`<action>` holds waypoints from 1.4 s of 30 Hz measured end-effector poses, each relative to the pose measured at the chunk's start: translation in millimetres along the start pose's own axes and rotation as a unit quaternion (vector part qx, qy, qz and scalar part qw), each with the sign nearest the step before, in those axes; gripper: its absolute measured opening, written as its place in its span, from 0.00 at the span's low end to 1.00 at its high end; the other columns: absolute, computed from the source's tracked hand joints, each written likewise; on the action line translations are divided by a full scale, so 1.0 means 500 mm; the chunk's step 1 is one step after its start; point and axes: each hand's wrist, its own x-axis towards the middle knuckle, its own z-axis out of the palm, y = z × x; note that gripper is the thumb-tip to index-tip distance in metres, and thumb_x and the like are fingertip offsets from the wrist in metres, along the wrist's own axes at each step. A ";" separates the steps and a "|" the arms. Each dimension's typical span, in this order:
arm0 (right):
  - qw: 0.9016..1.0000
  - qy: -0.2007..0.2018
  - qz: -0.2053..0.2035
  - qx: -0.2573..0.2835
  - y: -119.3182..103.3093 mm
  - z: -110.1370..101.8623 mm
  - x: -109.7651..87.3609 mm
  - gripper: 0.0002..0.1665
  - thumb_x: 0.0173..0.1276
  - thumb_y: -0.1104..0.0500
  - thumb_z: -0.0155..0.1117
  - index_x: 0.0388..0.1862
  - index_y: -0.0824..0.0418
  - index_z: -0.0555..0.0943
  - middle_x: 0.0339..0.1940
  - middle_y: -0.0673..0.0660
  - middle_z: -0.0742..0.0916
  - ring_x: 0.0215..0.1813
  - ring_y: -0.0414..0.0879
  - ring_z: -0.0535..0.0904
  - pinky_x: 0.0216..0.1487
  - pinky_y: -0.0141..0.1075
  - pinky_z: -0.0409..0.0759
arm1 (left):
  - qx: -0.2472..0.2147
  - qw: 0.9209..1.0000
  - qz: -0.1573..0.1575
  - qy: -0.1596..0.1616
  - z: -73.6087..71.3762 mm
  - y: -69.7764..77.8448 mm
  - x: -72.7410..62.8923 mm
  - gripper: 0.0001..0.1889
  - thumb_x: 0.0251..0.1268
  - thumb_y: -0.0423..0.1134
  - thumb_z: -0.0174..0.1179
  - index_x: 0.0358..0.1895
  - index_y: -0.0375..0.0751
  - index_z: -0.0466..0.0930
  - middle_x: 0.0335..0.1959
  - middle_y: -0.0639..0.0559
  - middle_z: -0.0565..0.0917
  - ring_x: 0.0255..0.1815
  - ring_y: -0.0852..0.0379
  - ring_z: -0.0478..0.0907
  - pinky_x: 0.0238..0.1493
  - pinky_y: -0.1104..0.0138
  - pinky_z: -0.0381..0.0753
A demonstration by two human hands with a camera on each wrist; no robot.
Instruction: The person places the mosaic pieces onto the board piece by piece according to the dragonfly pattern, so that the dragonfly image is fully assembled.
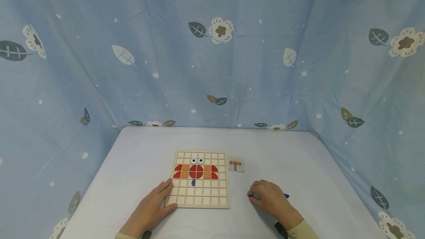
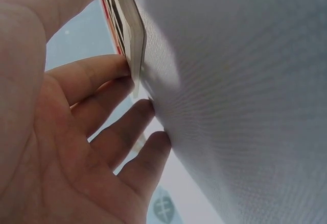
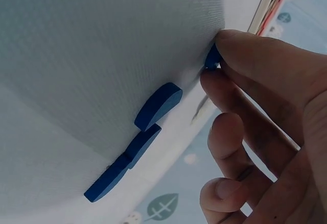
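Observation:
A wooden grid board (image 1: pixel 212 206) lies on the table with flat coloured pieces set in its squares. Red quarter-round pieces (image 1: pixel 196 172), orange squares (image 1: pixel 207 172), two eye pieces (image 1: pixel 197 160) and one blue quarter-round piece (image 1: pixel 193 183) show on it. My left hand (image 1: pixel 151 205) rests against the board's near left corner, thumb along the near edge and extended fingers at the left edge. To the board's right, my right hand (image 1: pixel 270 198) pinches a small blue piece (image 3: pixel 212 56) between thumb and index finger, close over the table; fingertips hide part of it.
Three more blue pieces lie in a row by the right hand, one with a curved edge (image 3: pixel 158 106). A small pattern card (image 1: pixel 237 164) printed with a similar grid figure lies right of the board. A blue patterned curtain (image 1: pixel 219 65) surrounds the white table (image 1: pixel 275 150).

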 end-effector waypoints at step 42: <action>0.963 0.209 -0.146 0.086 -0.111 -0.010 0.103 0.14 0.55 0.54 0.83 0.41 0.47 0.88 0.42 0.41 0.87 0.47 0.36 0.84 0.46 0.34 0.86 | -0.001 1.000 -0.012 -0.009 -0.001 0.001 0.000 0.40 0.60 0.58 0.70 0.72 0.40 0.73 0.76 0.52 0.68 0.78 0.45 0.61 0.74 0.50 0.66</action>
